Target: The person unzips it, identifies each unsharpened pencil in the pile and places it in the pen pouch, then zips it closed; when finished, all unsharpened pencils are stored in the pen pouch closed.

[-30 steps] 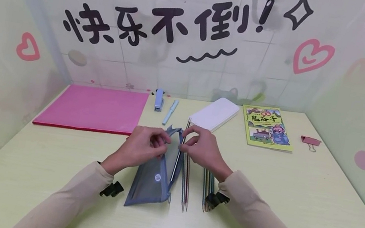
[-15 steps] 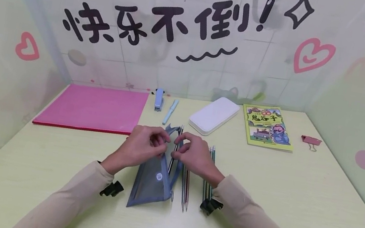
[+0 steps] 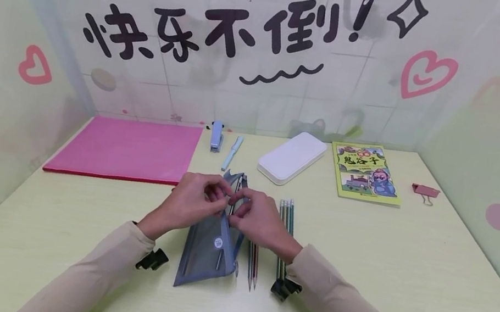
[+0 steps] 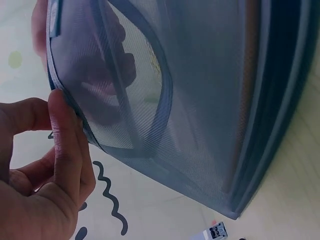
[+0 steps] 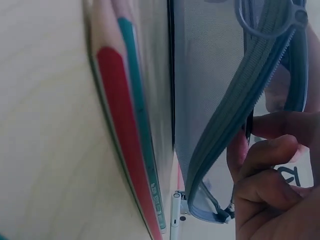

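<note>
A blue-grey mesh zip pouch (image 3: 203, 245) stands with its zip side open in the middle of the table. My left hand (image 3: 196, 199) pinches its upper edge between thumb and fingers, as the left wrist view shows. My right hand (image 3: 259, 219) is at the opening and pinches a slim dark pencil (image 3: 239, 183). Its lower part is inside the pouch, seen through the mesh. Right of the pouch lie a red pencil (image 5: 115, 80) and a teal pencil (image 5: 140, 115), partly under my right hand in the head view. Several green-toned pencils (image 3: 288, 224) lie farther right.
Along the back are a pink folder (image 3: 130, 149), a blue stapler (image 3: 216, 138), a light blue pen (image 3: 232, 154), a white case (image 3: 292, 158), a yellow-green booklet (image 3: 366, 174) and a pink binder clip (image 3: 425, 191). Walls enclose the table's back and sides.
My right hand has moved left and slightly down to the pouch opening, bringing the dark pencil deeper into the pouch. The left hand has stayed in place on the edge.
</note>
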Action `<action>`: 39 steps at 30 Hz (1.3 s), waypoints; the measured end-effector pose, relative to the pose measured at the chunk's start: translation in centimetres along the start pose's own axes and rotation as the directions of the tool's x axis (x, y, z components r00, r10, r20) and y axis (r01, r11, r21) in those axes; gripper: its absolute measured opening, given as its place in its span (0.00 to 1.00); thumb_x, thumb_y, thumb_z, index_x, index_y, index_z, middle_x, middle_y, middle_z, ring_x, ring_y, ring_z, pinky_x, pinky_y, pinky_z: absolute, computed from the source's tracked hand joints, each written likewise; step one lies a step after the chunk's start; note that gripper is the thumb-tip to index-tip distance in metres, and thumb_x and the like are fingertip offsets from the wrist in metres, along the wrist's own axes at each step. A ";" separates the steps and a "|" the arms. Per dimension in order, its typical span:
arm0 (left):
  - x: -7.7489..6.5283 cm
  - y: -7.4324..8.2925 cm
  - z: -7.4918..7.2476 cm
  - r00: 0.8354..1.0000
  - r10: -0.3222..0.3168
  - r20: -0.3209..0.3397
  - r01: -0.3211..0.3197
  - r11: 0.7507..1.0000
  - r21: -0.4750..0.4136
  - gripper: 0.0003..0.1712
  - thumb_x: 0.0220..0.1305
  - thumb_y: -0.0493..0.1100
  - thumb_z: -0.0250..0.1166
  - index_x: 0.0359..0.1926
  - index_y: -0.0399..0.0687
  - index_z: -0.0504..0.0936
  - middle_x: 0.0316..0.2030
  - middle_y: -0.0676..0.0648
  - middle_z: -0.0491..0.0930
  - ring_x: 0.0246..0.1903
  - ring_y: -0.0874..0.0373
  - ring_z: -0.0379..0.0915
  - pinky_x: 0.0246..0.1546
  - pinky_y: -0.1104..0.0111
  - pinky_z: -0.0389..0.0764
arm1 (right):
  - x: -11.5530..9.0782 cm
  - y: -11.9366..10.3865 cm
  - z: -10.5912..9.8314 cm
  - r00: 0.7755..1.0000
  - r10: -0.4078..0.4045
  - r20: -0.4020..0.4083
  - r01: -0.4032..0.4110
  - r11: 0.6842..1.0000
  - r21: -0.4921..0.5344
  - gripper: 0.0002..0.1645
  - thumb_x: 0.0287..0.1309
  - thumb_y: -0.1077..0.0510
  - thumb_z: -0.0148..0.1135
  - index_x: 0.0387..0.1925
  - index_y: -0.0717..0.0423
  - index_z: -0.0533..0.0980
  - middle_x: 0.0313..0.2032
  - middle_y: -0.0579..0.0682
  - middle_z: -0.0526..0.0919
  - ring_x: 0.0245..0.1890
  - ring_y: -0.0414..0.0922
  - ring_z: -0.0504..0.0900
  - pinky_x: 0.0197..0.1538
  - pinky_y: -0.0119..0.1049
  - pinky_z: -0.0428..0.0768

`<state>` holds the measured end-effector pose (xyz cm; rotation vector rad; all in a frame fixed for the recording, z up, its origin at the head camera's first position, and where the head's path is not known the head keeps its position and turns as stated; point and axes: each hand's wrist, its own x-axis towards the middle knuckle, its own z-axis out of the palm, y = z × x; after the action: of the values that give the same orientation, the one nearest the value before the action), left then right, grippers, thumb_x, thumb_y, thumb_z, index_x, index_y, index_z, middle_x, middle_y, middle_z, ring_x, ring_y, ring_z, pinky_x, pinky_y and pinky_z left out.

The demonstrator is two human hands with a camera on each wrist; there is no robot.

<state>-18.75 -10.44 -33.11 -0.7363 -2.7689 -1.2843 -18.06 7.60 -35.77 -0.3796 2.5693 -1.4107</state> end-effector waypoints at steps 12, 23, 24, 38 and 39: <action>-0.2 -0.2 -0.1 1.000 0.019 0.007 -0.019 1.000 -0.013 0.10 0.60 0.34 0.62 0.41 0.40 0.86 0.27 0.47 0.85 0.23 0.64 0.79 0.27 0.72 0.81 | -0.2 0.9 -2.5 0.998 -0.061 0.012 0.062 0.989 -0.131 0.11 0.57 0.59 0.68 0.43 0.55 0.81 0.27 0.49 0.86 0.24 0.41 0.80 0.28 0.32 0.75; -0.4 -0.1 -0.1 1.000 0.004 0.015 -0.004 1.000 -0.019 0.11 0.59 0.33 0.60 0.41 0.41 0.86 0.27 0.48 0.84 0.22 0.63 0.79 0.24 0.72 0.80 | -1.3 3.9 -7.0 1.000 -0.022 -0.009 0.019 0.967 -0.254 0.08 0.56 0.58 0.69 0.36 0.56 0.80 0.25 0.50 0.83 0.24 0.40 0.76 0.30 0.33 0.73; -0.3 -0.1 -0.1 1.000 0.006 0.017 -0.006 1.000 -0.019 0.11 0.59 0.33 0.60 0.41 0.41 0.86 0.27 0.47 0.84 0.22 0.63 0.79 0.24 0.72 0.79 | -1.4 4.2 -7.2 1.000 -0.019 -0.004 0.018 0.964 -0.265 0.08 0.55 0.59 0.69 0.36 0.56 0.80 0.25 0.50 0.83 0.25 0.41 0.76 0.30 0.34 0.73; -0.5 0.0 -0.3 1.000 0.004 0.017 -0.004 1.000 -0.012 0.10 0.59 0.34 0.61 0.40 0.42 0.86 0.27 0.49 0.84 0.22 0.63 0.79 0.25 0.72 0.80 | -2.0 5.5 -7.1 0.998 0.008 0.065 0.018 0.921 -0.390 0.08 0.50 0.65 0.70 0.34 0.56 0.79 0.25 0.48 0.81 0.25 0.41 0.75 0.30 0.32 0.73; -0.5 0.0 -0.3 1.000 0.005 0.016 -0.005 1.000 -0.012 0.10 0.59 0.34 0.61 0.40 0.42 0.86 0.27 0.49 0.84 0.22 0.63 0.79 0.25 0.72 0.80 | -1.9 5.5 -7.0 0.998 0.004 0.068 0.024 0.911 -0.412 0.08 0.50 0.65 0.69 0.33 0.56 0.79 0.25 0.48 0.81 0.25 0.41 0.75 0.30 0.32 0.73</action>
<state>-18.34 -10.87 -33.04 -0.7562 -2.7724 -1.3011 -18.92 16.63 -36.64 -0.4907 2.8002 -0.8263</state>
